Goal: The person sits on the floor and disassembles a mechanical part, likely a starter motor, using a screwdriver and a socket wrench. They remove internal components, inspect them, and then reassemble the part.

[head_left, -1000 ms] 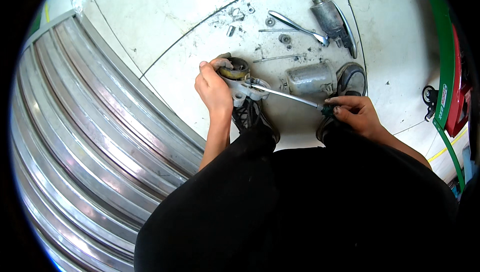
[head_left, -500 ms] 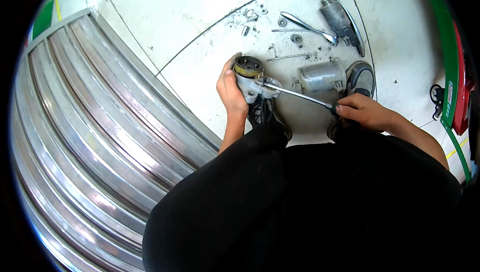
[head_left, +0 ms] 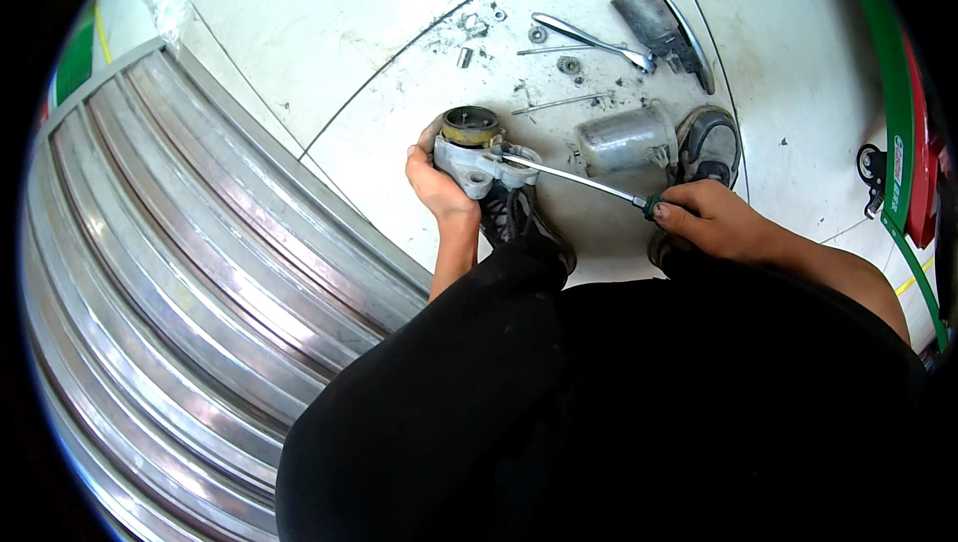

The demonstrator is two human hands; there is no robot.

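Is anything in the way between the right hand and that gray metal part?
Nothing visible blocks it. Only the screwdriver in the right hand spans the gap to the gray metal housing.

Grey cast-metal housing (head_left: 457,158): held in left hand (head_left: 435,186), its round yellow-sided collar (head_left: 467,132) upward.
Long steel-shafted tool (head_left: 585,183) with dark-green handle (head_left: 654,207): in right hand (head_left: 717,220), slanting, tip at the housing.

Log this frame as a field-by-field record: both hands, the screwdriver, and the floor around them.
Left hand: gripping the grey metal housing
Right hand: holding the screwdriver by its handle
Contact: screwdriver's far end at the housing's right part; exact touch unclear
Floor: grey cylinder beside the right shoe; silver hand tool and dark cylindrical unit farther out
At left: ridged metal panel
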